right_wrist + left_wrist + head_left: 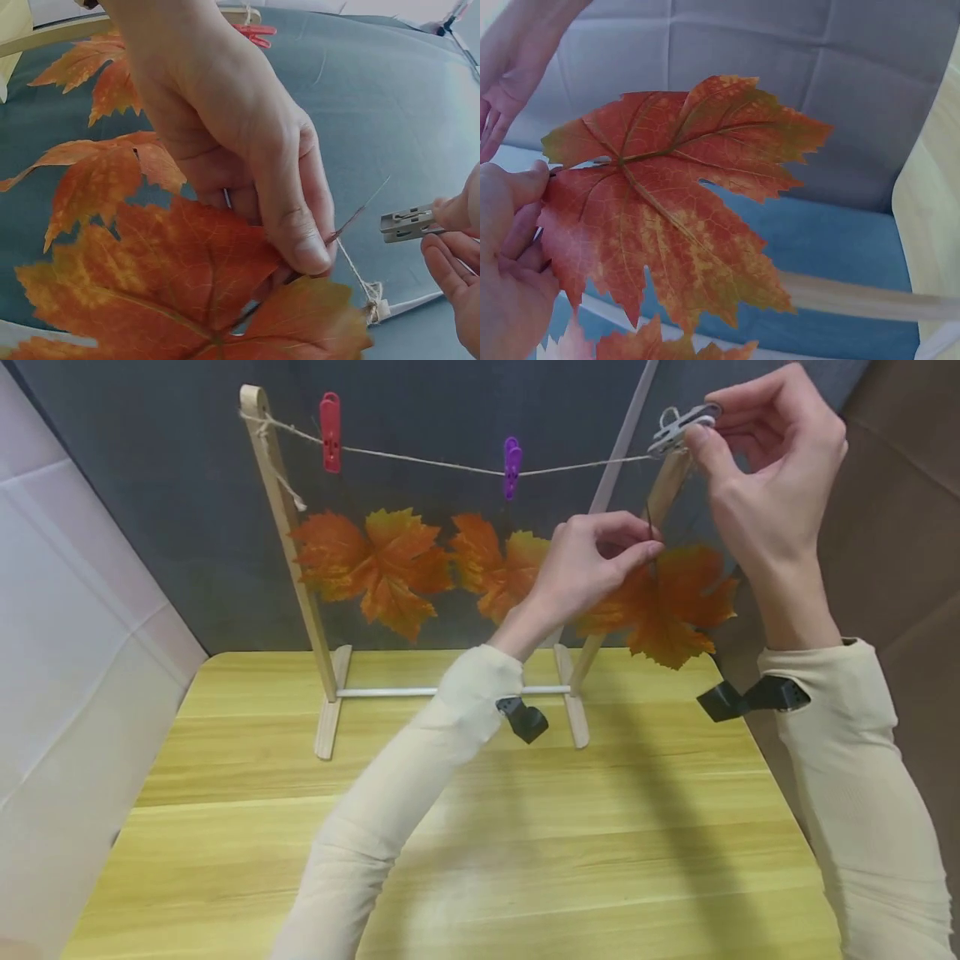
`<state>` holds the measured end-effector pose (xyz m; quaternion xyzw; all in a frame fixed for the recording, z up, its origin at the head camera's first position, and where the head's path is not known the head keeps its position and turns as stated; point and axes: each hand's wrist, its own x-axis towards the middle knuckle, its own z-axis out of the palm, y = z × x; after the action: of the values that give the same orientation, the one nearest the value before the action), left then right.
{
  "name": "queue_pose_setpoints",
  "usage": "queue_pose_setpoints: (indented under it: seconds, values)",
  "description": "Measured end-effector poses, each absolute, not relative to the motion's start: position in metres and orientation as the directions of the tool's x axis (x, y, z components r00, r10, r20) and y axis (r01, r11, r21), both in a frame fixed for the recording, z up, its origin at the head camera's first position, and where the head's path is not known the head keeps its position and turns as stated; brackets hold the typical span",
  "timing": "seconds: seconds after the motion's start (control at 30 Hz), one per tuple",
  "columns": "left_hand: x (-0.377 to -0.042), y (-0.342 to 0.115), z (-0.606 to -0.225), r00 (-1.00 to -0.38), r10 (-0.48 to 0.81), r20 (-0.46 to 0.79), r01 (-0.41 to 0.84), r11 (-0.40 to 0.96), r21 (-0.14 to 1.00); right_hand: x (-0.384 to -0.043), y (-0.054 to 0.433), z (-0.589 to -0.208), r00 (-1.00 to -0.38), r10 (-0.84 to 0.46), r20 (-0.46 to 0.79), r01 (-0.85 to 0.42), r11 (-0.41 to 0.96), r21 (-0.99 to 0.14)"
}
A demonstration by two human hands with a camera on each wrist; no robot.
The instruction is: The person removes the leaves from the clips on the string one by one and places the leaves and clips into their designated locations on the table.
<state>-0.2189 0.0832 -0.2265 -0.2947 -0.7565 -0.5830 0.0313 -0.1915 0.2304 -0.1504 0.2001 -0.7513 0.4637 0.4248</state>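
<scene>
My left hand [592, 564] pinches the thin stem of an orange maple leaf [678, 602] between thumb and fingertips, and the leaf hangs below the string's right end. Higher up, my right hand [783, 477] pinches a grey clothespin [405, 225] between thumb and fingers, near the top of the right post [667, 489]. In the right wrist view the stem tip [371, 199] points up toward the clothespin, with a gap between them. The leaf's veined face fills the middle of the left wrist view.
A twine line [427, 462] runs between two wooden posts. A red clothespin [331, 433] and a purple clothespin [512, 468] sit on it, above two more orange leaves [378, 564]. The stand's feet [330, 727] and white crossbar [390, 692] rest on the wooden table [450, 860].
</scene>
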Motion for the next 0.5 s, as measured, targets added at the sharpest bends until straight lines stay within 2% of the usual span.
queue_pose_setpoints:
  seconds: [0.23,0.4,0.5]
  values:
    - [-0.197,0.082,-0.239,-0.813,0.433,0.389,0.462,0.072,0.884,-0.168,0.233,-0.163,-0.587,0.113,0.802,-0.687,0.455,-0.567]
    - [-0.179,0.074,-0.255,-0.808,0.440,0.393,0.450,0.029,0.893,-0.150,0.234,-0.177,-0.656,0.165,0.736,-0.632,0.412,-0.656]
    - [-0.172,0.066,-0.269,-0.809,0.425,0.407,0.444,-0.012,0.896,-0.142,0.236,-0.188,-0.681,0.146,0.717,-0.610,0.429,-0.667]
